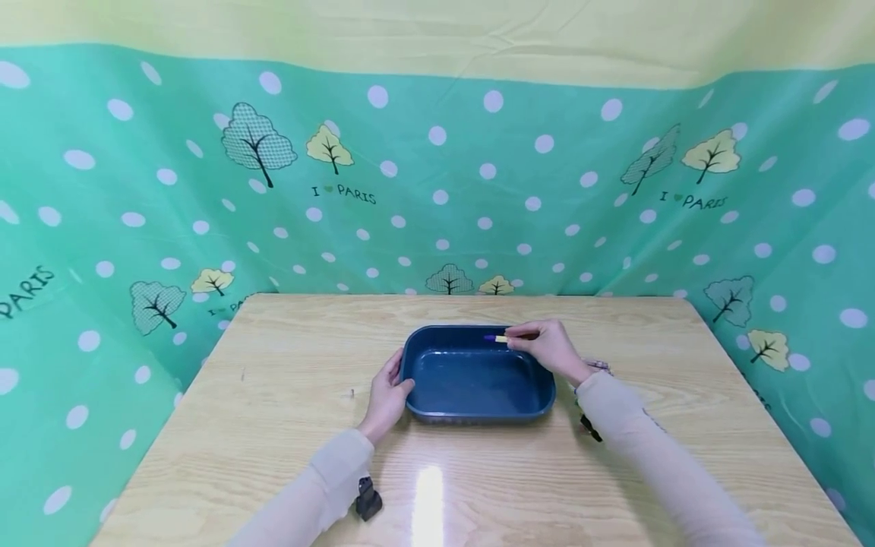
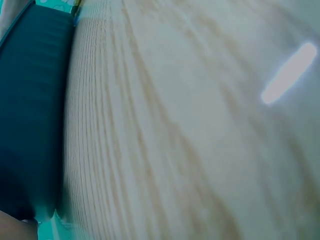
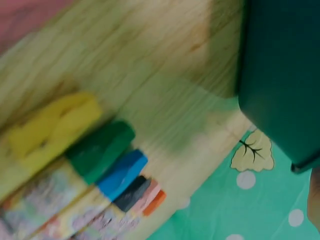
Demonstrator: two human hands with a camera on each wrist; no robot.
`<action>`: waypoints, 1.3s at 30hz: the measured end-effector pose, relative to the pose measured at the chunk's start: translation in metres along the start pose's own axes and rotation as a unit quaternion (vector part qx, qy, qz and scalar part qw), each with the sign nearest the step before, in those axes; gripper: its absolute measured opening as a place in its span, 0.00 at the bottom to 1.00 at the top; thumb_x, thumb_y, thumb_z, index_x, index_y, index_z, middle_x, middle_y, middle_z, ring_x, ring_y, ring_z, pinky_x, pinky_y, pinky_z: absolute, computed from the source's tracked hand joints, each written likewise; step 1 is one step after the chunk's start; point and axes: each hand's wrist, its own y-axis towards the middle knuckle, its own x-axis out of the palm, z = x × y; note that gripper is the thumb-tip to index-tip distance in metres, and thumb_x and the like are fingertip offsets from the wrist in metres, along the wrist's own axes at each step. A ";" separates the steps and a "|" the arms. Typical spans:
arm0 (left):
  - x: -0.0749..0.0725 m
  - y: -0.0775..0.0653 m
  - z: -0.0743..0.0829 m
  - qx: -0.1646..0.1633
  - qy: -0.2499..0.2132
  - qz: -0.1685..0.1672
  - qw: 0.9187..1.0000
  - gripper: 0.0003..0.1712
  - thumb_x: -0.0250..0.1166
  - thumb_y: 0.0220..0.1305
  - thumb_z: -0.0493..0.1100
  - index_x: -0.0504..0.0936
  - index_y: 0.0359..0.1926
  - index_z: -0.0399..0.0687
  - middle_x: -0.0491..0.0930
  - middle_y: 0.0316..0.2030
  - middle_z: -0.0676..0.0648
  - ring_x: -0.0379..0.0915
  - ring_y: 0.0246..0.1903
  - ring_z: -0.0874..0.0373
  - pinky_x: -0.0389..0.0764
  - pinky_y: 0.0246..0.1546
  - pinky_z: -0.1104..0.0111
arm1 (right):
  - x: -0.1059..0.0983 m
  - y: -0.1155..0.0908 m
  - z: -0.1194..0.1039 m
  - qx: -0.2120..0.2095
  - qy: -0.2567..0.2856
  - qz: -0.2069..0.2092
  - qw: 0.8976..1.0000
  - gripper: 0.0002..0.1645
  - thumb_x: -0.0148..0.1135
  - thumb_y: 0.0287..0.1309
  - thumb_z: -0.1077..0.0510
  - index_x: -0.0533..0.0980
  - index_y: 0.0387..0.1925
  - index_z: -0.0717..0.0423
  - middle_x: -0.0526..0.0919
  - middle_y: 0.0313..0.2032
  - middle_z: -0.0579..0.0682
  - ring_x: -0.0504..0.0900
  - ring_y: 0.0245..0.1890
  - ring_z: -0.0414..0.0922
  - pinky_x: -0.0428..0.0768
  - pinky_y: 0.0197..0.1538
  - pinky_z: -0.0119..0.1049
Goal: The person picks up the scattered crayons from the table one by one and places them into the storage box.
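A dark blue rectangular bin stands on the wooden table. My left hand grips its left end, thumb over the rim and fingers along the outer side. In the left wrist view the bin's side wall fills the left edge, with a bit of the hand below it. Over the bin's back right part, my right hand pinches a marker with a purple end pointing left. In the right wrist view the bin shows at the upper right; the held marker is out of that view.
Several markers with coloured caps, among them a yellow one, a green one and a blue one, lie side by side on the table near my right wrist. A patterned green curtain surrounds the table.
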 end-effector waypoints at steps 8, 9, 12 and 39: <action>0.002 0.001 -0.001 -0.003 -0.011 -0.003 1.000 0.37 0.51 0.55 0.25 0.57 0.67 0.38 0.57 0.66 0.34 0.56 0.64 0.42 0.63 0.63 0.55 | 0.014 0.007 0.003 0.006 0.015 -0.017 1.000 0.17 0.65 0.50 0.56 0.81 0.44 0.55 0.84 0.44 0.53 0.84 0.36 0.42 0.83 0.42 0.38; 0.002 0.001 -0.001 -0.002 -0.010 -0.004 1.000 0.37 0.51 0.55 0.25 0.56 0.67 0.38 0.57 0.66 0.34 0.56 0.64 0.41 0.63 0.63 0.54 | 0.016 0.008 0.003 0.008 0.015 -0.019 1.000 0.17 0.65 0.50 0.56 0.81 0.44 0.55 0.84 0.44 0.53 0.84 0.37 0.42 0.83 0.43 0.39; 0.000 0.000 -0.003 -0.004 -0.012 -0.004 1.000 0.37 0.51 0.55 0.25 0.56 0.67 0.38 0.56 0.66 0.35 0.55 0.65 0.42 0.62 0.64 0.54 | 0.023 0.011 0.002 0.013 0.014 -0.022 1.000 0.16 0.66 0.50 0.57 0.82 0.44 0.54 0.84 0.43 0.52 0.84 0.36 0.42 0.83 0.45 0.41; -0.002 0.001 -0.003 0.001 -0.029 -0.014 0.999 0.37 0.51 0.55 0.25 0.56 0.68 0.38 0.55 0.67 0.34 0.55 0.65 0.42 0.61 0.64 0.56 | 0.049 0.020 0.008 0.008 -0.105 -0.031 0.994 0.13 0.64 0.50 0.64 0.82 0.41 0.54 0.85 0.39 0.50 0.82 0.38 0.43 0.83 0.39 0.35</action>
